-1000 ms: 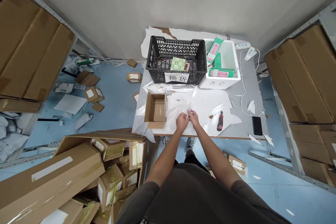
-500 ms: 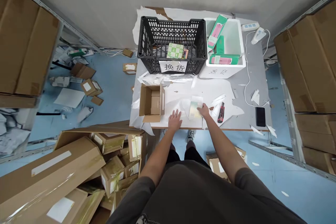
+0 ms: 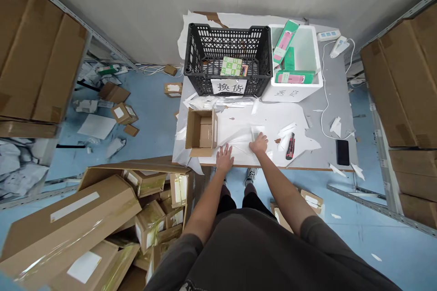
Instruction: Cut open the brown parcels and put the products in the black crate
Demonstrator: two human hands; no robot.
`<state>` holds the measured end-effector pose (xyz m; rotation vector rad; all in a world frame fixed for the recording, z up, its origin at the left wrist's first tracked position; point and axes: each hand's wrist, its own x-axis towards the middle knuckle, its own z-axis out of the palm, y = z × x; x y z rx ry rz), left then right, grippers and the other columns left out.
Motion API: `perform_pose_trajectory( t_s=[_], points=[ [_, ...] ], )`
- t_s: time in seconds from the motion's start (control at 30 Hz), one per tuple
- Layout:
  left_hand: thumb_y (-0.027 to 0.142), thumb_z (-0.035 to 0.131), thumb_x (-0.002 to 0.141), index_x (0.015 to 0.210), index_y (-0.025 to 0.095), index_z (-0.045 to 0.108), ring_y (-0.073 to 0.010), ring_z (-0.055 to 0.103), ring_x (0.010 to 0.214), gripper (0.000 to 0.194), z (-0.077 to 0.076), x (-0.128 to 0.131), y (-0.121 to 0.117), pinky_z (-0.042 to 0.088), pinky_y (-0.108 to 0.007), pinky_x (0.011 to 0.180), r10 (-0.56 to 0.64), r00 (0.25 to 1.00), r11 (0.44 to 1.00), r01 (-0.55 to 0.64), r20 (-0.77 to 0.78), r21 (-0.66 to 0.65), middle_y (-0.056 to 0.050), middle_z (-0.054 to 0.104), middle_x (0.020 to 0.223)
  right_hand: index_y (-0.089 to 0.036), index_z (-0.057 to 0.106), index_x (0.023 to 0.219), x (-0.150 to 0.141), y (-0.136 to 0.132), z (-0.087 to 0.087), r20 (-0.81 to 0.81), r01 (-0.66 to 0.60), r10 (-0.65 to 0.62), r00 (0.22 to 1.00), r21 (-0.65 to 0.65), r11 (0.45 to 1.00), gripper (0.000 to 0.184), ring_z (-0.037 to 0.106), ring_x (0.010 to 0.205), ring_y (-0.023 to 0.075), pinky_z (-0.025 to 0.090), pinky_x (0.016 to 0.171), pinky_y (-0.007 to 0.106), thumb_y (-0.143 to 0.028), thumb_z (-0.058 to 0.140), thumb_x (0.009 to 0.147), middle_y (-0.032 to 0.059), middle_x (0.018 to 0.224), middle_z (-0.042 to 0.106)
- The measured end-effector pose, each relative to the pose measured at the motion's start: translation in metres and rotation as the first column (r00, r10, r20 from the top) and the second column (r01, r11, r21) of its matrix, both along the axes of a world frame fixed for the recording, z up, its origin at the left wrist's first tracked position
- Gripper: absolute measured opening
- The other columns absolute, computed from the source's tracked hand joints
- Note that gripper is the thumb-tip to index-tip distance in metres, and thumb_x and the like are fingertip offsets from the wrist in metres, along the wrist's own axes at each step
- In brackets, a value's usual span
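On the table's near edge my left hand (image 3: 224, 159) lies flat with fingers spread, holding down the edge of a thin whitish plastic bag (image 3: 241, 143). To its right, my right hand (image 3: 258, 143) is closed, with fingers curled over the bag's other end. A small pale greenish patch shows at the fingertips; the rest of the item is hidden under that hand. An open cardboard box (image 3: 205, 132) stands left of the bag. Right of my right hand lies a red and black utility knife (image 3: 290, 146).
A black crate (image 3: 228, 77) and a white foam box (image 3: 292, 92) with green-and-pink boxes stand at the back. A phone (image 3: 342, 152) and white cable are on the right. A large carton (image 3: 136, 164) full of parcels stands at the lower left.
My right hand has moved left and closed over the bag, covering the pale yellow-green item that was visible before. My left hand stays spread at the table's edge. The view has shifted slightly.
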<state>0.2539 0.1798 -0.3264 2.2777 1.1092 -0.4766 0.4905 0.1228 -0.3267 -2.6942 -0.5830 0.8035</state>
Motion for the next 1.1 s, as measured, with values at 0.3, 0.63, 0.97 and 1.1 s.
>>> perform_pose_trajectory(
  t_s=[0.3,0.63,0.97,1.1],
  points=[
    [0.038,0.04,0.106,0.173,0.028,0.029,-0.0363,0.006,0.168,0.068,0.002,-0.02,0.004,0.02,-0.058,0.133,0.076,0.997,0.997,-0.076,-0.012,0.023,0.0,0.016,0.182,-0.022,0.062,0.106,0.051,-0.004,0.014,-0.659,0.463,-0.101,0.745,0.402,0.79,0.041,0.073,0.087,0.0245,0.06,0.077,0.035,-0.021,0.064,0.064,0.0044,0.093,0.075],
    [0.029,0.047,0.104,0.149,0.016,0.062,-0.038,0.041,0.152,0.049,0.022,-0.027,0.011,0.039,-0.054,0.123,0.224,0.973,0.956,-0.23,0.052,0.182,-0.017,0.052,0.162,-0.015,0.047,0.148,0.047,-0.013,0.01,-0.141,0.231,-0.201,0.969,0.238,0.944,0.066,0.051,0.137,0.0309,0.049,0.104,0.038,-0.024,0.065,0.085,0.0208,0.146,0.058],
    [0.02,0.055,0.099,0.142,0.024,0.063,-0.0282,0.06,0.127,0.044,0.023,0.109,0.008,0.05,-0.039,0.109,0.195,0.933,0.981,-0.18,0.302,-0.078,-0.012,0.065,0.132,-0.016,0.055,0.148,0.026,-0.035,0.013,0.003,-0.116,0.117,0.993,0.119,0.986,0.056,0.055,0.133,0.0293,0.046,0.11,0.038,-0.026,0.054,0.092,0.0157,0.143,0.063],
    [0.027,0.062,0.098,0.149,0.025,0.056,-0.0314,0.056,0.132,0.051,0.013,0.148,0.003,0.051,-0.04,0.105,0.216,0.951,0.976,-0.205,0.221,-0.07,-0.014,0.06,0.141,-0.014,0.067,0.125,0.062,-0.053,0.01,-0.053,0.208,-0.201,0.978,0.229,0.951,0.04,0.068,0.108,0.028,0.051,0.099,0.036,-0.027,0.042,0.097,0.0126,0.104,0.075]
  ],
)
